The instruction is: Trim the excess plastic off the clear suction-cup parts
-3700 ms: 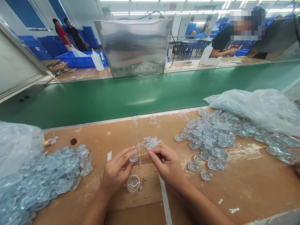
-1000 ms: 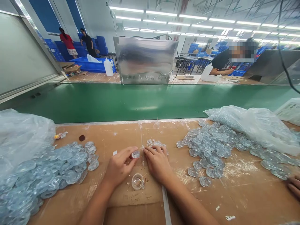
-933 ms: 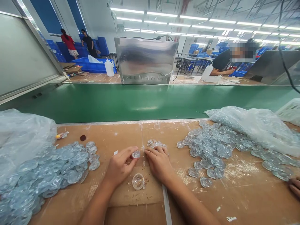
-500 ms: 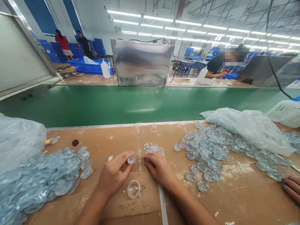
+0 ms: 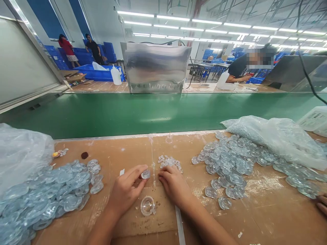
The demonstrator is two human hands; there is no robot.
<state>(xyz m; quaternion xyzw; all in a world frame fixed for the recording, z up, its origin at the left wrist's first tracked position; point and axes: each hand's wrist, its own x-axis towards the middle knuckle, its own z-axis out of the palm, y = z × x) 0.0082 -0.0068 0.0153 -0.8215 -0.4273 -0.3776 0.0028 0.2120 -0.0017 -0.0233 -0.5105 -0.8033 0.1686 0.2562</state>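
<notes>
My left hand [image 5: 129, 187] pinches a small clear round plastic piece [image 5: 145, 174] between thumb and fingers, above the cardboard-covered table. Beside it, my right hand [image 5: 175, 183] rests at the near edge of a little heap of tiny clear pieces [image 5: 169, 160]. Its fingertips are pressed together, and whatever they may hold is hidden. On the cardboard between my forearms sits a clear shallow round dish [image 5: 147, 205], with small crumbs next to it.
Clear discs [image 5: 58, 190] lie heaped at left by a plastic bag [image 5: 22, 153]. More clear discs [image 5: 227, 160] spread at right beside another bag [image 5: 276, 136]. Another person's hand [image 5: 322, 203] shows at the right edge. A green belt [image 5: 114, 114] runs behind the table.
The view has shifted slightly, moving the table's things a little to the right. Both hands keep nearly the same pose, and the other person's hand has moved partly out of view.
</notes>
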